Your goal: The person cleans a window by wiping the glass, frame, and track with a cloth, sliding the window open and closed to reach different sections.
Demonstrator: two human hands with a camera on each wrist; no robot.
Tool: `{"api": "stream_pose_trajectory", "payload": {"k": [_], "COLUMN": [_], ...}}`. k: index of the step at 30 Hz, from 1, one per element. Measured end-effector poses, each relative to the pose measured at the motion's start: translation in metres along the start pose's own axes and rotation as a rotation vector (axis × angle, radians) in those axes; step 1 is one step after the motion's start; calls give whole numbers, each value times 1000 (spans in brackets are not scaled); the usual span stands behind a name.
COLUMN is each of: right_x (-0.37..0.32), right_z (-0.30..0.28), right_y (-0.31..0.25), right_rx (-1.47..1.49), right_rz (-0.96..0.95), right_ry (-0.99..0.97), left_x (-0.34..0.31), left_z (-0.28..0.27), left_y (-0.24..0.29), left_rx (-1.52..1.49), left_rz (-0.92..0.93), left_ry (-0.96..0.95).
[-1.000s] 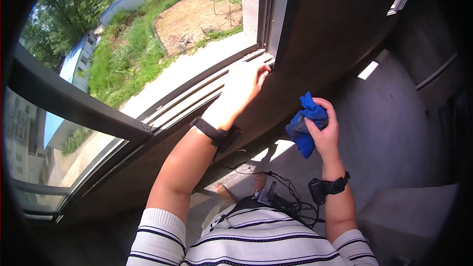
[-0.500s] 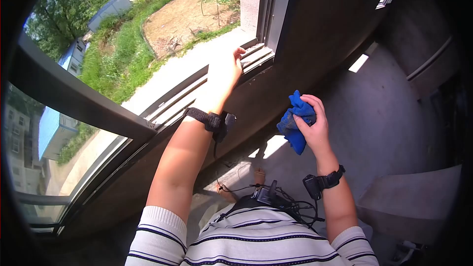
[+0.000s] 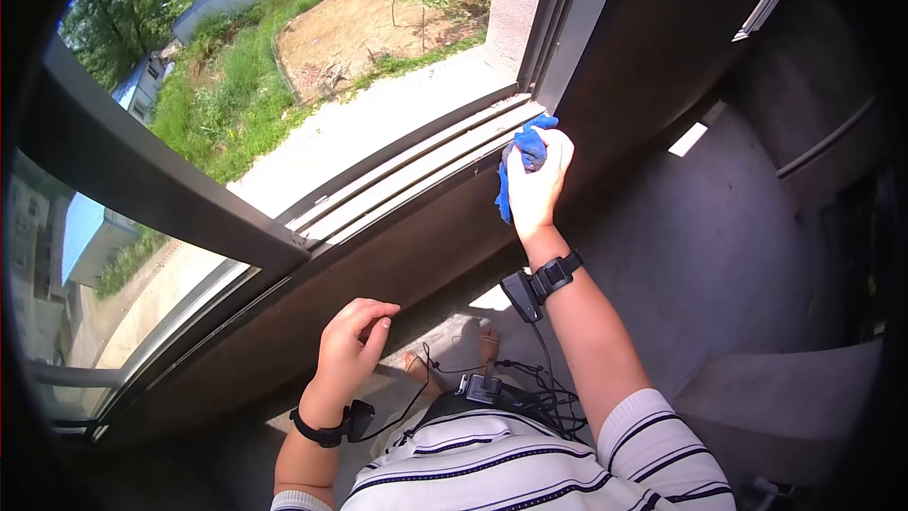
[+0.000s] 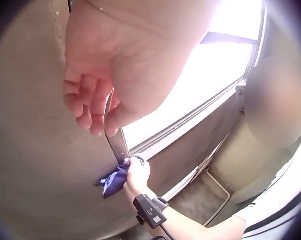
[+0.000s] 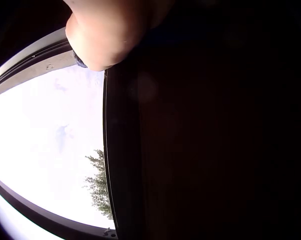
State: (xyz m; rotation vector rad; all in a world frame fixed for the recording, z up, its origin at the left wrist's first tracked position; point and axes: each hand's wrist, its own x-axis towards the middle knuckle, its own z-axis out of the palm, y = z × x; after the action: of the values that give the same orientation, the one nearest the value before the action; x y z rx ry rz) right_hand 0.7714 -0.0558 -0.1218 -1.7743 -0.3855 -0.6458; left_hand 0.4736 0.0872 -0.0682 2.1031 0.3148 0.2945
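Observation:
My right hand (image 3: pixel 541 187) grips a crumpled blue cloth (image 3: pixel 505 193) with a dark, dirty patch. It is at the right end of the window's sill track (image 3: pixel 416 176), close to the corner of the frame. From the left wrist view the same cloth (image 4: pixel 115 181) bunches out of that hand, beside the window's edge. The right wrist view shows only part of the hand (image 5: pixel 108 37), with the cloth mostly hidden behind it. Lower down, my left hand (image 3: pixel 352 345) hangs in front of my body, fingers loosely bent, holding nothing.
A dark window frame post (image 3: pixel 161 151) crosses the left side, with a glass pane (image 3: pixel 142 293) below it. Dark wall (image 3: pixel 397 237) runs under the sill. Black cables (image 3: pixel 539 388) hang at my waist. A pale block-like surface (image 3: pixel 785 397) stands at lower right.
My left hand has left the sill track and come down towards my body. My right hand has carried the blue cloth up and left to the track's right end.

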Motion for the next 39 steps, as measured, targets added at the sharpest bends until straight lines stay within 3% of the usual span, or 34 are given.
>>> {"api": "stream_pose_trajectory", "payload": {"k": [2,6,11,12,14,16,20,24,29,31,33,34,36,39], "right_x": [-18,-61,-112,-122,-148,-163,-181,-143,-22,41,85,96,88,80], "right_z": [13,34,47,43,55,60,69,43,-22,-36,-42,-41,-32,-26], "right_y": [-17,-44,-101,-115,-127,-154,-174,-153,-71,-34,-23,-22,-18,-26], "right_rx": [-209,-146,-98,-121,-89,-36,48,186,-8,-123,-463,-525,-637,-620], "right_rz": [-217,-220,-299,-276,-452,-440,-446,-518,-350,-328,-482,-602,-651,-585], "right_ry": [23,32,-145,-282,-341,-477,-485,-621,-335,-394,-493,-572,-588,-573], "left_x": [-20,-51,-68,-69,-70,-74,-76,-72,-81,-94,-104,-108,-118,-129], "left_z": [-13,-31,-43,-46,-49,-53,-55,-43,-24,-17,-10,-6,1,9], "left_y": [-20,-54,-73,-75,-82,-86,-88,-79,-68,-63,-62,-61,-59,-58], "left_rx": [23,-45,-112,-120,-137,-155,-127,-122,-142,-128,-133,-137,-120,-111], "left_rz": [-107,-195,-257,-258,-249,-246,-271,-308,-301,-355,-457,-471,-494,-471], "left_ry": [52,130,193,205,207,216,180,168,309,332,302,317,347,444]}}
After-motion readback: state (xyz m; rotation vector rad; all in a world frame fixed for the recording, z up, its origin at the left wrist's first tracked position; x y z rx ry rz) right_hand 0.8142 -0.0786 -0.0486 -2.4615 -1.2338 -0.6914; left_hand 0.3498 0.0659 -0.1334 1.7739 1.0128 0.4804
